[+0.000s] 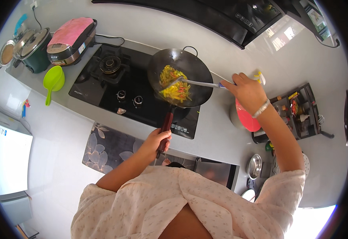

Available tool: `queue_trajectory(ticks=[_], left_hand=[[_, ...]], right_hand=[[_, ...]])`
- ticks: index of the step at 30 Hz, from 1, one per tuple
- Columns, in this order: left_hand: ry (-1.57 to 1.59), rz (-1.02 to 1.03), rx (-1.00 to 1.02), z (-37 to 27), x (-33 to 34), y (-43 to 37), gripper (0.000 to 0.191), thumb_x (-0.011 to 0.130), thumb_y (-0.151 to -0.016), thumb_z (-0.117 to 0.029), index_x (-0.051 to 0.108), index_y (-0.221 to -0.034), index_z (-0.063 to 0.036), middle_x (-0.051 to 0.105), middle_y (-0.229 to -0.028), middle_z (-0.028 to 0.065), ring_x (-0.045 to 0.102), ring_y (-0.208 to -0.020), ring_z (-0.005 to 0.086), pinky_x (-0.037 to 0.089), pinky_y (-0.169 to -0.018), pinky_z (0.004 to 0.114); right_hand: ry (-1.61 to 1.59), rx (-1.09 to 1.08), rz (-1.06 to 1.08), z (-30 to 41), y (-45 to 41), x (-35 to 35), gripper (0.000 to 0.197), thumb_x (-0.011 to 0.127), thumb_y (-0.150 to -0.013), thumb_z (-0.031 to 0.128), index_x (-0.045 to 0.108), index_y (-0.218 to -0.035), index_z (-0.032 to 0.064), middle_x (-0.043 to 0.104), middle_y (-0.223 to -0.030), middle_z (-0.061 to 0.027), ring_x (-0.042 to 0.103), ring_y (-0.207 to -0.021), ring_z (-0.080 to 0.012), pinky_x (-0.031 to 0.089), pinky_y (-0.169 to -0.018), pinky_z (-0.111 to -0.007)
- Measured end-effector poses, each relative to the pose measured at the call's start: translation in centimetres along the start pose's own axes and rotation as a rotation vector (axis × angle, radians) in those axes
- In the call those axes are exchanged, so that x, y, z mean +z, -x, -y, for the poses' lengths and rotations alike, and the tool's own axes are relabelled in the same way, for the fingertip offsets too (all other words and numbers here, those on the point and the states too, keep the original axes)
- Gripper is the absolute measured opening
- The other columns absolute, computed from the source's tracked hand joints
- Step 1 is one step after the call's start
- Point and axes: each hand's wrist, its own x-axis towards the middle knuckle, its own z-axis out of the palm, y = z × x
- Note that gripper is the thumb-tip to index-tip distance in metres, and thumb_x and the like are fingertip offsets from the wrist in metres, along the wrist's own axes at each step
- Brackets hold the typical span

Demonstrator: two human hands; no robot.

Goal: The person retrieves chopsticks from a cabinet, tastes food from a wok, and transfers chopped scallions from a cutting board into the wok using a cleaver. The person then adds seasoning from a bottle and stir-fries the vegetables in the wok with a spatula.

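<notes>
My left hand (158, 139) grips the dark red handle (167, 122) of a black wok (199, 71) on the right side of a black glass gas hob (114, 100). In my right hand (248, 91) is a metal spatula (200, 83) with a purple-blue part on its handle. The spatula's head reaches into the food, and its tip is partly hidden there. Shredded yellow-green vegetables with red-orange bits (175, 86) lie in the bottom of the wok. The wok hides the burner beneath it.
The left burner (110, 64) bears nothing. A green ladle (54, 80), a rice cooker (63, 53) under a pink cloth and a lidded dark green pot (36, 53) stand left. At right are a red-lidded container (247, 118), a condiment rack (299, 110) and a steel bowl (254, 167). A range hood (209, 21) hangs above.
</notes>
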Motion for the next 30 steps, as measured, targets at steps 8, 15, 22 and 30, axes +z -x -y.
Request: queue_trajectory(ticks=[8,15,22,30], left_hand=[[0.006,0.023,0.026,0.2,-0.5,0.0,0.021,0.065,-0.09,-0.022,0.051,-0.091,-0.0071,0.054,-0.074,0.0015,0.052,-0.054,0.0093,0.043,-0.047,0.024],[-0.014,0.003,0.018,0.3,-0.2,-0.7,0.02,0.065,-0.09,-0.022,0.052,-0.092,-0.0066,0.054,-0.076,0.0012,0.052,-0.056,0.0095,0.044,-0.048,0.025],[-0.006,-0.008,0.019,0.2,-0.5,-0.3,0.02,0.065,-0.09,-0.021,0.052,-0.094,-0.0062,0.055,-0.078,0.0016,0.052,-0.057,0.0095,0.044,-0.049,0.025],[-0.021,-0.043,0.003,0.0,0.4,0.0,0.024,0.064,-0.089,-0.02,0.053,-0.104,-0.0043,0.055,-0.082,0.0028,0.053,-0.059,0.0092,0.045,-0.049,0.025]], right_hand=[[-0.058,0.134,0.165,1.5,4.5,-3.2,0.031,0.059,-0.075,0.006,0.068,-0.104,0.0167,0.057,-0.087,-0.0042,0.062,-0.083,-0.0207,0.053,-0.063,-0.032],[-0.06,0.267,0.103,2.8,2.8,2.8,0.022,0.061,-0.081,0.012,0.067,-0.102,0.0168,0.06,-0.087,-0.0067,0.063,-0.082,-0.0231,0.053,-0.064,-0.034],[-0.952,0.85,0.794,-5.9,0.9,1.2,0.026,0.06,-0.084,0.023,0.06,-0.073,0.0001,0.051,-0.056,-0.0049,0.042,-0.04,-0.0124,0.033,-0.037,-0.028],[-1.513,1.089,0.663,-0.7,2.7,13.5,0.026,0.064,-0.083,0.028,0.062,-0.074,0.0036,0.052,-0.059,-0.0034,0.04,-0.039,-0.0109,0.024,-0.035,-0.026]])
